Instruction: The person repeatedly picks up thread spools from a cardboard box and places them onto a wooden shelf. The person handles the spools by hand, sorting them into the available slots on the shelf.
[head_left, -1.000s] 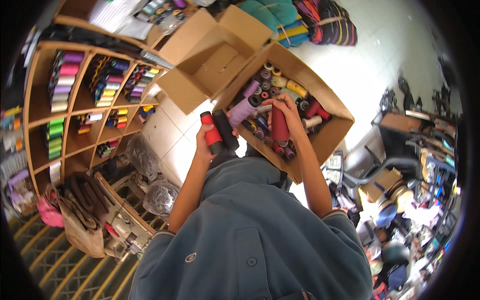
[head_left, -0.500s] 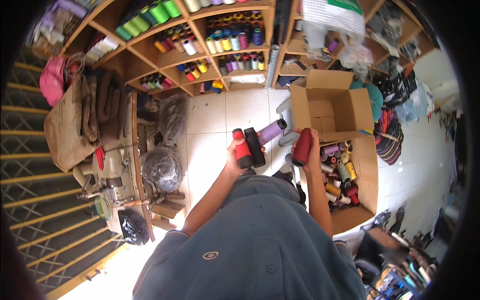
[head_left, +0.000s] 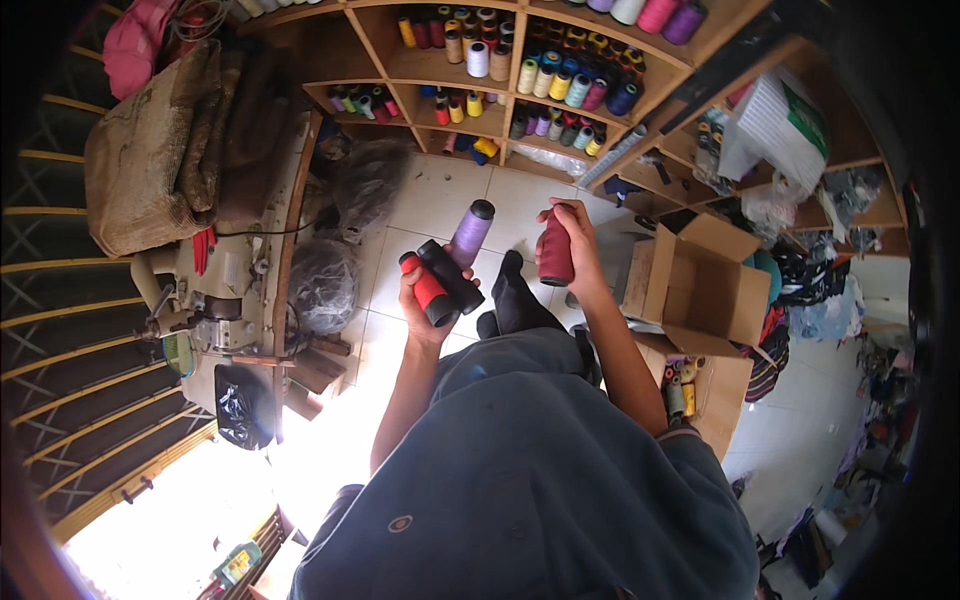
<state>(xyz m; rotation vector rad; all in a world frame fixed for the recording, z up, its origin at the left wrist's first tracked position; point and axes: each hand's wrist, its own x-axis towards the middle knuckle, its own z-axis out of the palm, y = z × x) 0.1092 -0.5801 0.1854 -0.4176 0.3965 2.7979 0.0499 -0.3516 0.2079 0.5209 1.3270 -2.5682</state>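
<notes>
Three thread spools are bunched in my left hand (head_left: pixel 418 314): a red spool (head_left: pixel 424 288) on the outside, a black spool (head_left: pixel 452 278) in the middle and a purple spool (head_left: pixel 472 235) sticking out toward the shelves. My right hand (head_left: pixel 582 250) is wrapped round a dark red thread spool (head_left: pixel 555 246), held upright and apart from the others. Both hands are in front of my body above the tiled floor. The left palm and some fingers are hidden behind the spools.
Wooden shelves (head_left: pixel 455 122) with rows of colored thread spools stand ahead. On the right are an open cardboard box (head_left: pixel 705 285) and a lower carton (head_left: pixel 722 400) with spools inside. A sewing machine (head_left: pixel 222 315) on a table is at left, beside plastic-wrapped bundles (head_left: pixel 325 285).
My body has turned and moved toward the shelves, and the cartons are farther behind my right arm. The same spools stay in both hands. My foot now shows stepping ahead.
</notes>
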